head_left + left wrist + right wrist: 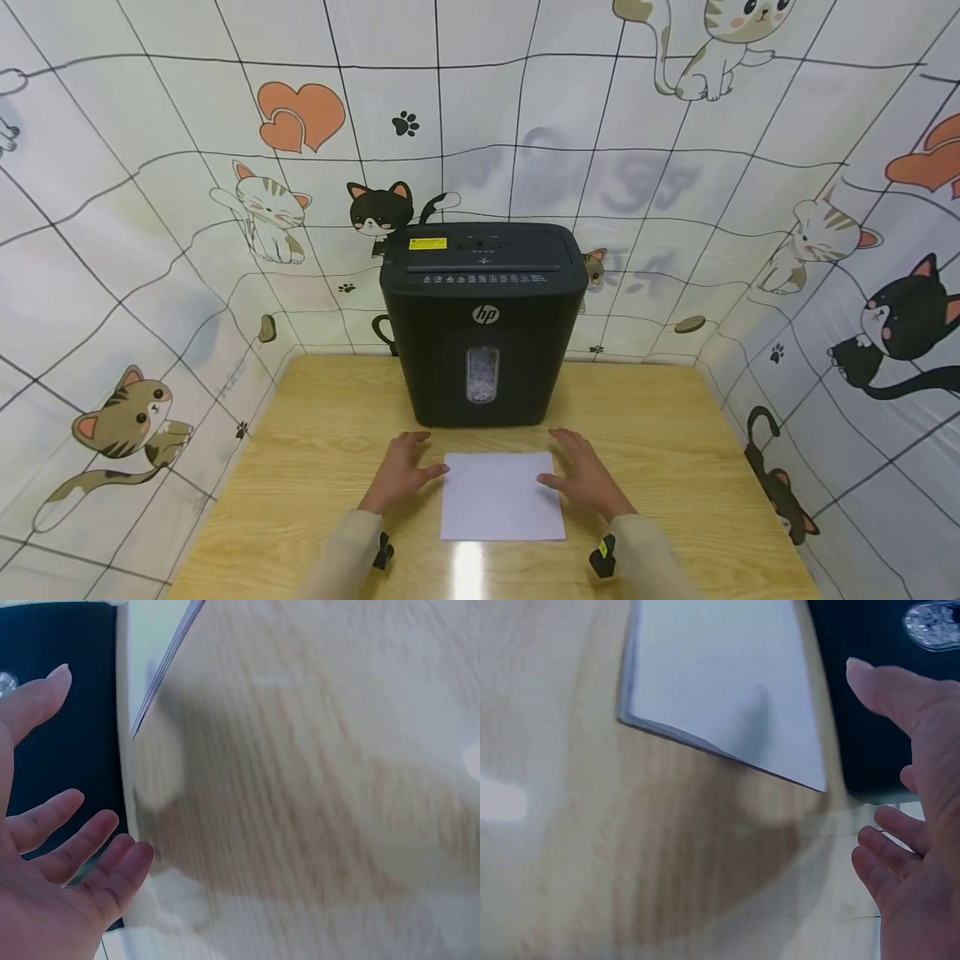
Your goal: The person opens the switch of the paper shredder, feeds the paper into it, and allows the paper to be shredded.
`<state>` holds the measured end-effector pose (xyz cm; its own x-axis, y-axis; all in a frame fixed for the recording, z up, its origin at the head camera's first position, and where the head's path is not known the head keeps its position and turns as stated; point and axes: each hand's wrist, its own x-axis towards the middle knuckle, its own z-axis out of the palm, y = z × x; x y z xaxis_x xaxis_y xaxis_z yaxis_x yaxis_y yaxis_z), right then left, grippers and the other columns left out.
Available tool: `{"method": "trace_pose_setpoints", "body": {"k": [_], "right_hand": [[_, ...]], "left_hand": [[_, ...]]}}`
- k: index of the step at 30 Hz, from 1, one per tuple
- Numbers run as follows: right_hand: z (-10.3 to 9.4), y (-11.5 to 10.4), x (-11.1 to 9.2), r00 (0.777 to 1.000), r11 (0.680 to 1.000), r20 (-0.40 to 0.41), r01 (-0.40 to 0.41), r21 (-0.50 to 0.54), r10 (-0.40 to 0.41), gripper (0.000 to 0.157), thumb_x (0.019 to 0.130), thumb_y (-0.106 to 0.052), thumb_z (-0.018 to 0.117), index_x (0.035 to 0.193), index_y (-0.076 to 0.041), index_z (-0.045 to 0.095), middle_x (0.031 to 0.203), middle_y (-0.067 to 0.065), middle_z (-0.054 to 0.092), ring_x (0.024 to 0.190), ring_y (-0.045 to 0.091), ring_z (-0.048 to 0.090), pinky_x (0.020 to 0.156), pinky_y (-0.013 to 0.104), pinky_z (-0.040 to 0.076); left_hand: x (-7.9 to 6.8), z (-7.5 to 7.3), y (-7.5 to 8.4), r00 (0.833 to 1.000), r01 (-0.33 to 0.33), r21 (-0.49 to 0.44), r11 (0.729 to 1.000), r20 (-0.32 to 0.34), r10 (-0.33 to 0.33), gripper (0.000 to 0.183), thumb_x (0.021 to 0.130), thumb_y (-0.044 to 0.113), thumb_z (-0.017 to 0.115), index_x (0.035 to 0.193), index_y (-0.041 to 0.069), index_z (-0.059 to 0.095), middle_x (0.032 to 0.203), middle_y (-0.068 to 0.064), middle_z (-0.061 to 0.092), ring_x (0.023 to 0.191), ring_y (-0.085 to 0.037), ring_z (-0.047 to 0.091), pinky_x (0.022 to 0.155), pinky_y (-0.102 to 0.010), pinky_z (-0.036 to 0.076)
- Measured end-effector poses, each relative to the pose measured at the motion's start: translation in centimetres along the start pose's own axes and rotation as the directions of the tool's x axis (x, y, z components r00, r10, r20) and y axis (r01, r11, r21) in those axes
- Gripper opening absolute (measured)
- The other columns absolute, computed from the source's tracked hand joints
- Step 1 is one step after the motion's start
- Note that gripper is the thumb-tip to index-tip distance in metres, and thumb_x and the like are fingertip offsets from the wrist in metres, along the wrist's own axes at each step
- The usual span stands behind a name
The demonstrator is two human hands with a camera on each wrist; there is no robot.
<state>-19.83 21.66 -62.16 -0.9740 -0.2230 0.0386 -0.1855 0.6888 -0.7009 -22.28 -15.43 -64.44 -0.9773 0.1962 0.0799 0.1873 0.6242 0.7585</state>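
Note:
A small stack of white paper (501, 504) lies flat on the wooden table, in front of a black HP paper shredder (442, 358). To the left of the stack is my left hand (403, 473), its fingers spread and its thumb near the paper's edge. My right hand (588, 482) is on the other side, with its thumb over the right edge of the paper. The right wrist view shows a shadow on the top sheet (720, 682), and that hand looks raised off it. Neither hand holds anything.
The shredder's feed slot (480, 268) runs along its top. Shredded bits show through its front window (482, 375). White fabric printed with cats (480, 108) encloses the wooden table (330, 467) at the back and sides.

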Motion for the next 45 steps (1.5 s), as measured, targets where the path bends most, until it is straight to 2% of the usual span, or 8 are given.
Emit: {"method": "trace_pose_setpoints", "body": {"k": [3,8,13,15,20,29,35,45], "right_hand": [[0.8,0.3,0.2,1.000,0.999,0.003,0.004,-0.034,-0.004,0.082,0.082,-0.035,0.086,0.149,-0.004,0.049,0.155,0.021,0.045,0.144,0.044,0.040,0.115,0.064,0.035],[1.7,0.7,0.4,1.000,0.995,0.009,-0.017,-0.094,0.018,0.078,0.081,-0.035,0.088,0.144,-0.005,0.054,0.151,0.018,0.048,0.141,0.041,0.043,0.115,0.060,0.038],[2.4,0.5,0.2,1.000,0.993,-0.006,-0.030,-0.113,0.029,0.083,0.075,-0.037,0.092,0.141,-0.003,0.056,0.146,0.020,0.051,0.137,0.041,0.045,0.112,0.059,0.042],[2.7,0.3,0.2,1.000,0.987,-0.001,-0.017,-0.160,0.017,0.084,0.074,-0.039,0.092,0.141,-0.001,0.056,0.145,0.020,0.052,0.135,0.040,0.046,0.110,0.058,0.044],[3.2,-0.1,0.2,0.999,0.973,0.004,-0.031,-0.228,0.033,0.080,0.075,-0.039,0.091,0.139,-0.002,0.059,0.147,0.018,0.051,0.134,0.037,0.046,0.108,0.055,0.047],[3.2,0.0,0.0,0.999,0.976,-0.006,-0.036,-0.213,0.035,0.077,0.075,-0.037,0.091,0.136,-0.002,0.061,0.146,0.019,0.052,0.134,0.038,0.047,0.109,0.054,0.046],[3.3,-0.1,-0.2,0.999,0.978,-0.020,-0.031,-0.208,0.028,0.075,0.074,-0.034,0.092,0.135,-0.001,0.061,0.146,0.021,0.051,0.135,0.041,0.048,0.109,0.056,0.045],[3.5,-0.1,-0.3,0.998,0.983,-0.045,-0.057,-0.173,0.050,0.074,0.074,-0.031,0.093,0.133,-0.005,0.057,0.146,0.017,0.052,0.136,0.039,0.047,0.113,0.055,0.042]], "left_hand": [[0.5,0.9,0.5,0.999,-0.037,0.057,0.998,0.025,0.036,0.072,0.080,0.040,0.088,0.133,-0.002,0.062,0.127,-0.020,0.062,0.121,-0.039,0.055,0.103,-0.057,0.049],[0.8,2.3,1.4,0.997,-0.045,0.151,0.988,0.061,0.036,0.070,0.075,0.042,0.091,0.127,0.002,0.067,0.123,-0.016,0.060,0.116,-0.034,0.055,0.100,-0.051,0.052],[0.7,3.0,1.9,0.996,-0.081,0.266,0.961,0.049,0.070,0.071,0.067,0.043,0.094,0.122,0.005,0.071,0.118,-0.013,0.056,0.107,-0.029,0.050,0.086,-0.044,0.054],[0.5,3.1,2.0,0.997,-0.080,0.288,0.954,0.030,0.074,0.071,0.064,0.042,0.095,0.121,0.007,0.072,0.116,-0.013,0.055,0.104,-0.028,0.048,0.083,-0.042,0.054],[0.3,3.2,1.9,0.998,-0.051,0.271,0.961,-0.015,0.057,0.068,0.060,0.039,0.097,0.118,0.012,0.073,0.116,-0.012,0.055,0.100,-0.025,0.045,0.081,-0.042,0.052],[0.5,3.5,1.8,1.000,-0.010,0.223,0.975,0.002,0.010,0.063,0.060,0.039,0.098,0.114,0.016,0.074,0.106,-0.005,0.057,0.095,-0.022,0.050,0.078,-0.040,0.048],[0.4,3.7,2.2,1.000,-0.004,0.229,0.973,-0.028,0.010,0.061,0.060,0.036,0.098,0.112,0.016,0.073,0.099,-0.002,0.058,0.088,-0.018,0.053,0.075,-0.037,0.048],[0.2,3.9,2.1,0.999,0.005,0.204,0.979,-0.039,0.003,0.059,0.062,0.031,0.098,0.112,0.018,0.070,0.102,0.000,0.062,0.089,-0.018,0.060,0.085,-0.051,0.050]]}}
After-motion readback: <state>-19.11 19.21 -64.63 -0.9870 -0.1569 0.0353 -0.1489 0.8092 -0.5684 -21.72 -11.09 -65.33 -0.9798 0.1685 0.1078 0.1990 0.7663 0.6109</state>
